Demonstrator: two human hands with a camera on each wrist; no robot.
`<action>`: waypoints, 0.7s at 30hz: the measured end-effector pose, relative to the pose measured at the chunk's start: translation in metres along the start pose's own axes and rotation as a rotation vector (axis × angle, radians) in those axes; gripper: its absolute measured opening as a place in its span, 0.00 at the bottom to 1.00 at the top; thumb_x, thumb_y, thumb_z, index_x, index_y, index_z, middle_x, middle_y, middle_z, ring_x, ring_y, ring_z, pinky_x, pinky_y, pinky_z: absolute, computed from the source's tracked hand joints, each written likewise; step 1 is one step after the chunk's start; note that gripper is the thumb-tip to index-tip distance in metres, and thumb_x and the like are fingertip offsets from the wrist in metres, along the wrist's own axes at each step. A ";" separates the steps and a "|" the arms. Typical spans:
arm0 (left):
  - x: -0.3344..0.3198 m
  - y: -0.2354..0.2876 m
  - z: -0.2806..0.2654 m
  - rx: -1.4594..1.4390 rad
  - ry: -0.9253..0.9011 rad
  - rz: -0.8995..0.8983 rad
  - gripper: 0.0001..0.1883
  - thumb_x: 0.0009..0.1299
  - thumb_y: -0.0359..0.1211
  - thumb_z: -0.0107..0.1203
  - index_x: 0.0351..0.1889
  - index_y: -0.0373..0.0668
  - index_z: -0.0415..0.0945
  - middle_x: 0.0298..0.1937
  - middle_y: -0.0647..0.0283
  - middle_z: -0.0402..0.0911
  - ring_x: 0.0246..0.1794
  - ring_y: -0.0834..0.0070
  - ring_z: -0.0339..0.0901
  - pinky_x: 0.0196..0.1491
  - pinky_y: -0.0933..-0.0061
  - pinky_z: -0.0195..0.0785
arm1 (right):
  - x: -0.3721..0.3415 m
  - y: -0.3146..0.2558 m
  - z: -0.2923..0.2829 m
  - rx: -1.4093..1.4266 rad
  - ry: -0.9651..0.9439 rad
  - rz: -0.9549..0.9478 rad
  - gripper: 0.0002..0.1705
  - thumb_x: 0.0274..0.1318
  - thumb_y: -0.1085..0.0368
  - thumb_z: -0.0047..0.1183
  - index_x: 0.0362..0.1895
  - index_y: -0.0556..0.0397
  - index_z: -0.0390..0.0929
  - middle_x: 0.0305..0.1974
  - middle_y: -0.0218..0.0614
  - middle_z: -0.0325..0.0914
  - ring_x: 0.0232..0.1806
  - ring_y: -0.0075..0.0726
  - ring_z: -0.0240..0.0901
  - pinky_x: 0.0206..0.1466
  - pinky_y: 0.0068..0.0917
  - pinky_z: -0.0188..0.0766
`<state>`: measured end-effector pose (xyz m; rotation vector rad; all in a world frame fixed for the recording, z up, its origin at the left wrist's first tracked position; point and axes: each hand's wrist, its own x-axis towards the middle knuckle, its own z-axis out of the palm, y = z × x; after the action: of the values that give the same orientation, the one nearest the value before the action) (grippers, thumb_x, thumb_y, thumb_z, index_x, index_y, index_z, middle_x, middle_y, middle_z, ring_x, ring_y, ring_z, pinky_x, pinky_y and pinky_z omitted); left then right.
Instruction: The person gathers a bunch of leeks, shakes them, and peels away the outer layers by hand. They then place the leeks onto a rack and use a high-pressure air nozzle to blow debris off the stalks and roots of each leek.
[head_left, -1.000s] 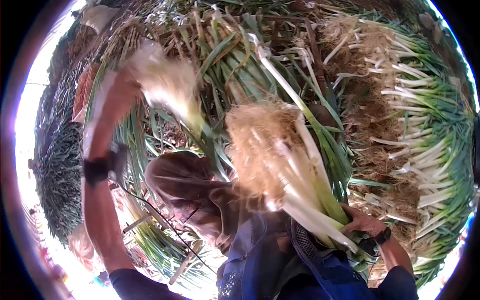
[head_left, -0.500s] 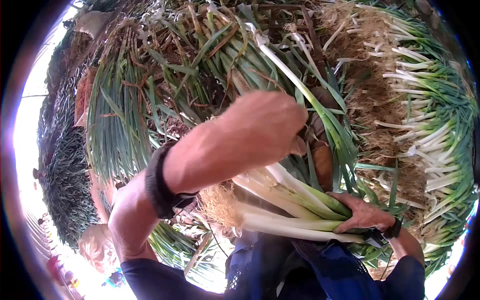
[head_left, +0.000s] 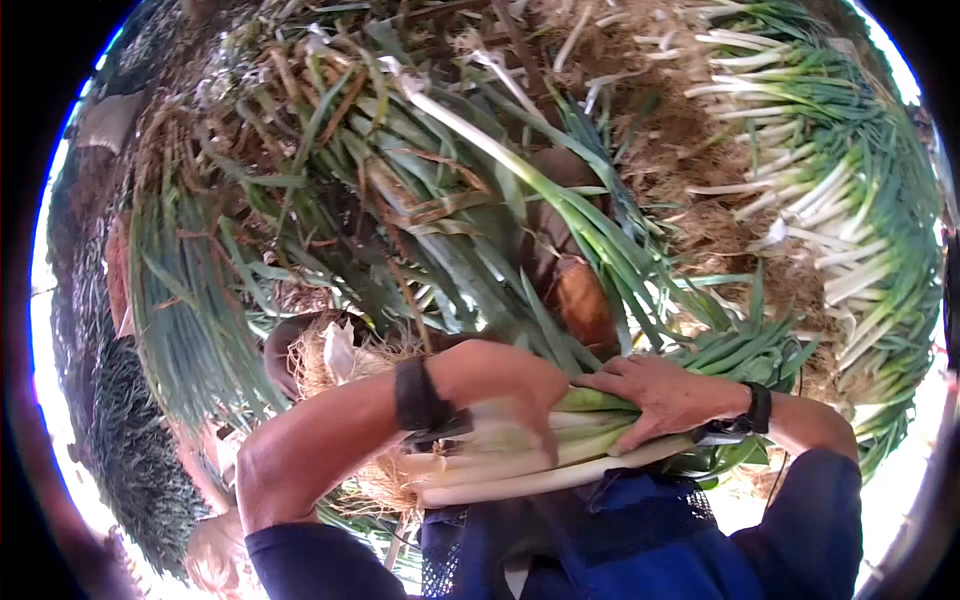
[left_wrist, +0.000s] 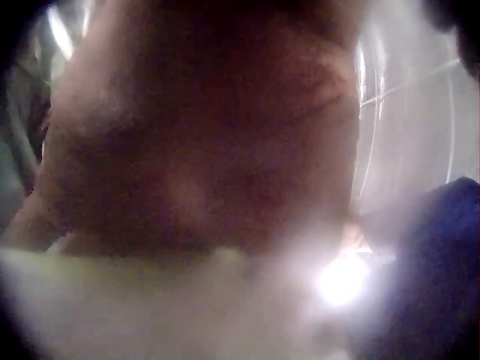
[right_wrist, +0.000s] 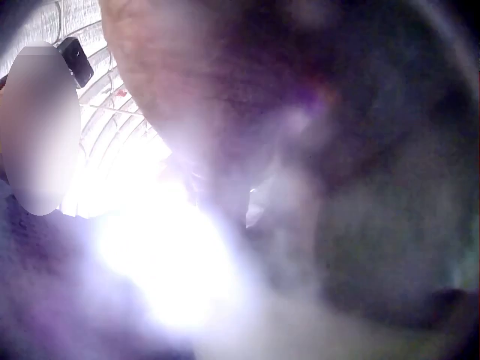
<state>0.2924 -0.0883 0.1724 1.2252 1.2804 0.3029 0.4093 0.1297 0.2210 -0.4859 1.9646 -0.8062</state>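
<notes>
A bunch of leeks (head_left: pixel 520 482) lies across the lap in the head view, white stalks and tan roots to the left and green leaves to the right. My right hand (head_left: pixel 675 400) grips the bunch where white turns green, thumb and fingers spread around it. Just left of it, my left hand (head_left: pixel 505 385) reaches over the stalks with its fingers bent down onto them, blurred by motion. In the left wrist view the palm (left_wrist: pixel 202 150) looms above a pale stalk (left_wrist: pixel 120 292). Glare and blur hide the right hand's fingers in the right wrist view.
Long rows of leeks (head_left: pixel 790 180) lie along the right, roots inward. A heap of green leaves and stalks (head_left: pixel 400 200) spreads ahead, with one long leek (head_left: pixel 480 145) on top. More dark green leaves (head_left: pixel 100 430) are piled at far left. A brown shoe (head_left: pixel 580 295) pokes out among the leaves.
My left hand has swung from the far left, across to the front, and down onto the bunch. The bunch has turned from slanting to nearly level. My right hand has kept its hold.
</notes>
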 end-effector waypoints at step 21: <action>-0.084 0.005 0.048 -0.137 0.144 0.073 0.57 0.51 0.45 0.78 0.72 0.28 0.54 0.47 0.35 0.81 0.52 0.44 0.80 0.57 0.56 0.71 | 0.035 -0.062 -0.011 -0.217 0.004 -0.102 0.59 0.48 0.32 0.66 0.74 0.56 0.61 0.58 0.48 0.69 0.58 0.56 0.67 0.59 0.43 0.64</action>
<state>0.3061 -0.1749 0.2141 1.1514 1.3174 0.5317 0.3832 0.0684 0.2473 -0.7172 2.0548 -0.6596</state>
